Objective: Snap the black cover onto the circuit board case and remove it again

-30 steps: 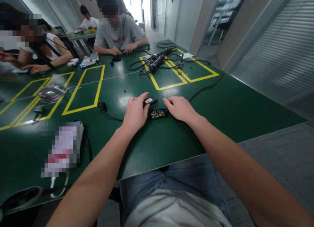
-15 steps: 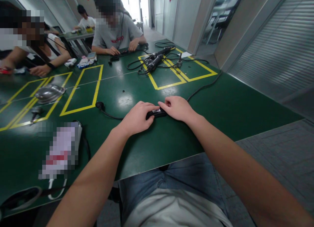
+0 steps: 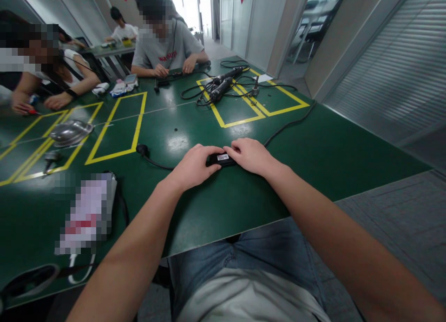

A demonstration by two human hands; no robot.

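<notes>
A small black box with a white label [image 3: 221, 159] lies on the green table [image 3: 313, 150] just in front of me. My left hand [image 3: 193, 166] presses on its left end with curled fingers. My right hand [image 3: 251, 155] holds its right end, fingertips on top of the lid. The box's open inside, seen a moment ago, is now covered. A black cable [image 3: 153, 160] runs off to the left from beside my left hand.
Yellow tape rectangles [image 3: 114, 127] mark the table. A metal dish [image 3: 69, 132] lies at the left. A blurred device [image 3: 87, 210] sits near my left arm. Tangled black tools and cords [image 3: 223, 86] lie further back. Other people [image 3: 163, 43] work at the far side.
One second ago the labelled black lid lay apart from an open base with coloured parts. My left hand brought the lid over the base, and both hands now hold them together.
</notes>
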